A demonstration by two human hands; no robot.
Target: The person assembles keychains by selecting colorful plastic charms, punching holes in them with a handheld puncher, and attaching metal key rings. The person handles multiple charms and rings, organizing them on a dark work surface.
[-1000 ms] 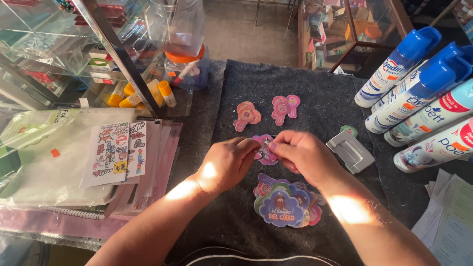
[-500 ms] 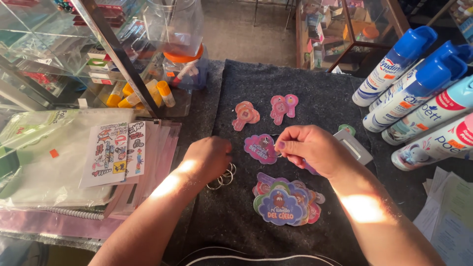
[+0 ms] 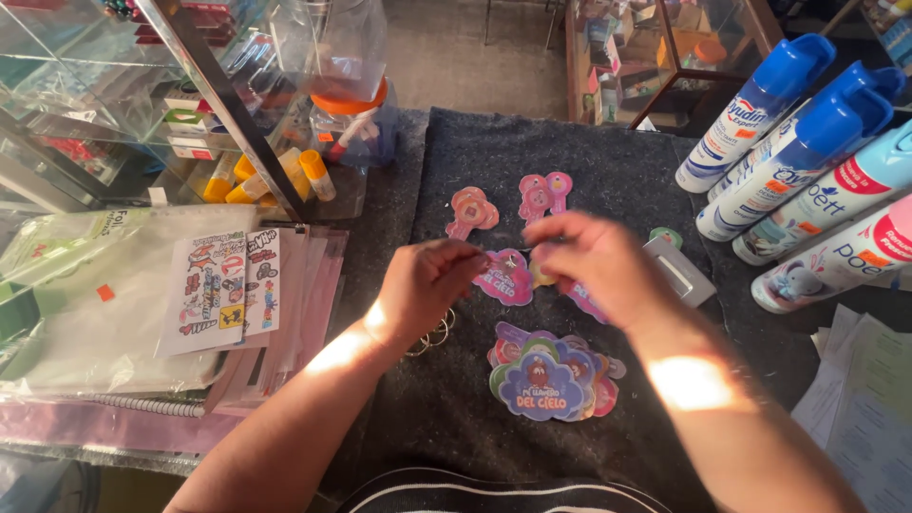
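Note:
My left hand (image 3: 427, 285) and my right hand (image 3: 594, 266) meet over a dark grey cloth mat (image 3: 446, 418). The right hand's fingers pinch a pink cut-out tag (image 3: 503, 277), which hangs just above the mat. Fingertips of the left hand are pinched on a thin metal ring (image 3: 494, 249) right by the tag; motion blur hides the detail. Several loose metal rings (image 3: 432, 334) lie under my left wrist. A fanned stack of colourful cut-out tags (image 3: 546, 380) lies near me. Two more pink tags (image 3: 472, 211) (image 3: 543, 193) rest farther back.
Several blue-capped spray cans (image 3: 779, 142) lie along the right. A small grey box (image 3: 679, 271) sits beside my right hand. Sticker sheets in clear sleeves (image 3: 228, 290) lie on the left. A glass display case (image 3: 114, 104) and a jar with an orange lid (image 3: 347, 104) stand behind.
My left hand dropped to the loose rings, then rose back to the right hand with its fingers pinched. The right hand stayed over the pink tag.

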